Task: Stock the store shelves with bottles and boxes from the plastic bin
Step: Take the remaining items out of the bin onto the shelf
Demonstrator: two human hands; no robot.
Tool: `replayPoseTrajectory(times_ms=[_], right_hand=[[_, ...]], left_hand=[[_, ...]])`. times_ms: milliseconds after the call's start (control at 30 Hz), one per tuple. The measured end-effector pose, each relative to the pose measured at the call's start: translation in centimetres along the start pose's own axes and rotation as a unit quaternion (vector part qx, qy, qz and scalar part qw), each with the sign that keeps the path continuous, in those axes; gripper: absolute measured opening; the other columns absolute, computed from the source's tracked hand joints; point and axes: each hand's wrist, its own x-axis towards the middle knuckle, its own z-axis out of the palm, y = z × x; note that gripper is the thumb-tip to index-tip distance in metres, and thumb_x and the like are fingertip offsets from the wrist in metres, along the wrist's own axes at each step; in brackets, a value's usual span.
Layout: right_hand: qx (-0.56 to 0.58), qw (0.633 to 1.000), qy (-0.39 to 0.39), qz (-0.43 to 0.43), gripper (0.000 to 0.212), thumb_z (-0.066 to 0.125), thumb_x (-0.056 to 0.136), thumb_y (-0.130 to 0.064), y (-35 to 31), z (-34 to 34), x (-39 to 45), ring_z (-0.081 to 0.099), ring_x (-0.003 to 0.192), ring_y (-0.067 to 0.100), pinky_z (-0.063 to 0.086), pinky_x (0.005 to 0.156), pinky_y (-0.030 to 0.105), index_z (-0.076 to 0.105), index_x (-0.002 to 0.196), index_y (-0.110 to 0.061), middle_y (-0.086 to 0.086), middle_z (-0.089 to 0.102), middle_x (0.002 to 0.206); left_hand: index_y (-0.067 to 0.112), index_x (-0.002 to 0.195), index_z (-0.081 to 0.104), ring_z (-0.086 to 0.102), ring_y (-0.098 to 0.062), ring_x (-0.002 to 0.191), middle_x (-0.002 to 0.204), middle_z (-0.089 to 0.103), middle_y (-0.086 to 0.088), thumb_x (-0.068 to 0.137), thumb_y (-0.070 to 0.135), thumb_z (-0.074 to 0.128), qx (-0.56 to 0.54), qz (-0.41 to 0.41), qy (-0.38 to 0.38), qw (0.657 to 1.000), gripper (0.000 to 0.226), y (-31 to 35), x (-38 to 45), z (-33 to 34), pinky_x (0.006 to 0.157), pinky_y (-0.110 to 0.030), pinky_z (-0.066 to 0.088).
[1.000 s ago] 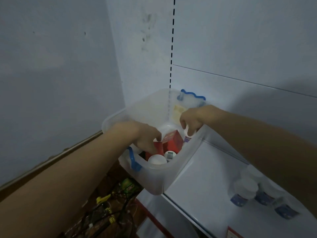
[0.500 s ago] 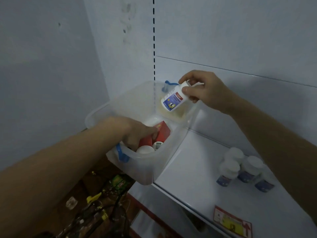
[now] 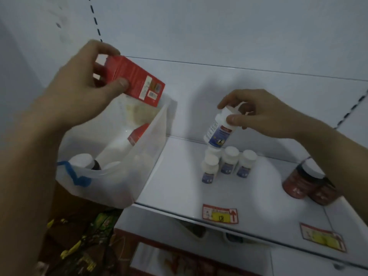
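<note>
White bottle (image 3: 219, 130) pinched at its cap by right hand (image 3: 256, 114), tilted just above the shelf bottles (image 3: 229, 162) — could knock them over if lowered crooked. Left hand (image 3: 79, 92) grips red box (image 3: 135, 80) above plastic bin (image 3: 111, 176), left of those bottles.

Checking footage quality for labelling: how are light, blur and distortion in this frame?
Head view: dim, bluish light; the right hand throws a soft shadow on the shelf's back panel; label print on the white bottle is too soft to read; wide-angle lens bends the shelf edge.
</note>
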Motion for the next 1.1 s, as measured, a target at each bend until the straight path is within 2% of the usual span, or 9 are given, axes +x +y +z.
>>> replayPoseTrajectory(times_ms=[67, 133, 267, 433, 567, 700, 833, 967, 1100], right_hand=[[-0.079, 0.996, -0.026, 0.014, 0.024, 0.071, 0.088, -0.031, 1.3, -0.1, -1.6, 0.063, 0.077, 0.012, 0.052, 0.071, 0.029, 0.066, 0.111, -0.035, -0.007, 0.066, 0.108], [-0.120, 0.991, -0.052, 0.020, 0.026, 0.071, 0.088, -0.031, 2.2, 0.3, -3.0, 0.063, 0.083, 0.009, 0.050, 0.074, 0.025, 0.066, 0.113, -0.033, -0.010, 0.067, 0.107], [-0.156, 0.982, -0.102, 0.041, 0.031, 0.072, 0.088, -0.031, 4.3, 2.3, -4.5, 0.064, 0.085, 0.008, 0.048, 0.072, 0.021, 0.063, 0.118, -0.030, -0.011, 0.066, 0.106], [-0.190, 0.973, -0.120, 0.054, 0.036, 0.074, 0.087, -0.032, 6.1, 5.1, -4.9, 0.057, 0.086, 0.007, 0.045, 0.079, 0.025, 0.061, 0.120, -0.031, -0.014, 0.055, 0.104], [-0.196, 0.972, -0.118, 0.062, 0.038, 0.075, 0.086, -0.030, 6.4, 6.6, -4.9, 0.053, 0.092, 0.011, 0.046, 0.084, 0.030, 0.062, 0.122, -0.032, -0.012, 0.051, 0.109], [-0.199, 0.973, -0.103, 0.052, 0.040, 0.076, 0.085, -0.029, 6.9, 7.9, -5.3, 0.049, 0.089, 0.007, 0.042, 0.080, 0.026, 0.063, 0.122, -0.035, -0.015, 0.052, 0.111], [-0.195, 0.976, -0.085, 0.052, 0.044, 0.075, 0.087, -0.030, 7.3, 8.4, -5.7, 0.049, 0.092, 0.008, 0.041, 0.081, 0.023, 0.061, 0.128, -0.033, -0.012, 0.053, 0.122], [-0.160, 0.987, -0.027, 0.018, 0.048, 0.073, 0.085, -0.047, 6.4, 7.3, -5.7, 0.052, 0.095, 0.005, 0.049, 0.084, 0.027, 0.058, 0.128, -0.033, -0.015, 0.051, 0.116], [-0.071, 0.994, 0.070, -0.035, 0.057, 0.071, 0.083, -0.057, 2.5, 5.5, -4.0, 0.055, 0.099, 0.000, 0.039, 0.077, 0.011, 0.052, 0.133, -0.035, -0.016, 0.057, 0.119]], left_hand=[[0.034, 0.126, 0.047, 0.071, -0.027, 0.088, 0.112, 0.064, -0.006, 0.092, 0.038, 0.070, -0.058, -0.011, 0.037, 0.998, 0.041, 0.8, -0.3, 2.0, 0.083, -0.043, 0.057], [0.033, 0.124, 0.046, 0.070, -0.024, 0.091, 0.113, 0.064, -0.003, 0.090, 0.040, 0.071, -0.074, -0.023, 0.044, 0.996, 0.043, 1.1, -1.0, 4.1, 0.086, -0.043, 0.057], [0.036, 0.122, 0.047, 0.070, -0.021, 0.089, 0.108, 0.065, 0.004, 0.087, 0.039, 0.075, -0.083, -0.031, 0.005, 0.996, 0.045, 1.6, -3.0, 8.3, 0.085, -0.047, 0.058], [0.036, 0.127, 0.044, 0.063, 0.003, 0.092, 0.105, 0.058, 0.021, 0.088, 0.035, 0.073, -0.063, 0.015, -0.022, 0.998, 0.049, 2.2, -4.8, 10.8, 0.077, -0.017, 0.050], [0.038, 0.126, 0.044, 0.063, 0.006, 0.091, 0.105, 0.059, 0.021, 0.088, 0.034, 0.072, -0.064, 0.016, -0.023, 0.998, 0.048, 2.2, -4.8, 10.9, 0.076, -0.013, 0.047], [0.038, 0.126, 0.045, 0.064, 0.003, 0.089, 0.104, 0.059, 0.020, 0.087, 0.032, 0.073, -0.046, 0.022, -0.038, 0.998, 0.048, 2.1, -4.7, 11.0, 0.073, -0.008, 0.045], [0.038, 0.129, 0.043, 0.061, 0.003, 0.093, 0.106, 0.058, 0.015, 0.088, 0.035, 0.073, -0.019, 0.024, -0.058, 0.998, 0.051, 1.8, -4.7, 11.1, 0.075, -0.012, 0.044], [0.039, 0.130, 0.045, 0.062, 0.000, 0.094, 0.112, 0.060, 0.009, 0.087, 0.035, 0.073, -0.017, 0.029, -0.076, 0.997, 0.051, 1.8, -4.6, 10.9, 0.079, -0.018, 0.049], [0.040, 0.131, 0.048, 0.064, -0.002, 0.093, 0.111, 0.061, 0.015, 0.088, 0.033, 0.071, -0.033, 0.050, -0.100, 0.993, 0.050, 2.6, -4.2, 10.5, 0.086, -0.029, 0.055]])
